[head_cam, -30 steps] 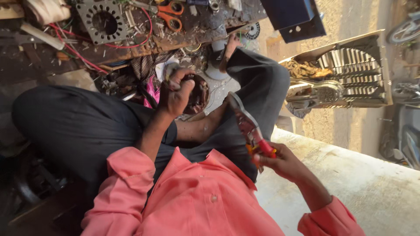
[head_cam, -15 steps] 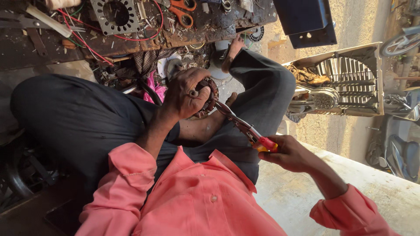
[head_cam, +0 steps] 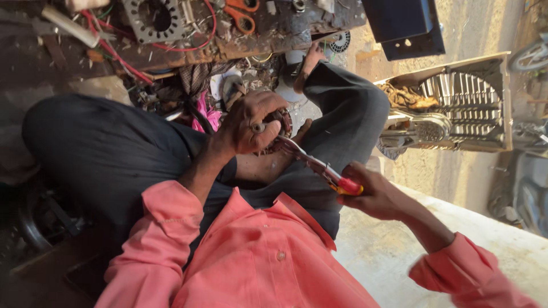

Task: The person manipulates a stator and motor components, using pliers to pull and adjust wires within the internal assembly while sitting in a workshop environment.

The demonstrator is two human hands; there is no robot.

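Left hand [head_cam: 251,126]: curled over a round copper-wound stator [head_cam: 279,126], gripping it.
Right hand [head_cam: 374,194]: clenched on red-handled pliers [head_cam: 319,167], metal tip reaching the stator.

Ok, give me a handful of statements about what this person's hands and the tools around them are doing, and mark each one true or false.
1. The left hand grips a round motor winding part resting on the lap. True.
2. The right hand is empty. False: it holds pliers by their red and yellow handles.
3. The tip of the pliers reaches to the round part under the left hand. True.
4. Orange-handled scissors lie on the cluttered board at the top of the view. True.
5. The person wears a blue shirt. False: the shirt is salmon pink, with dark trousers.
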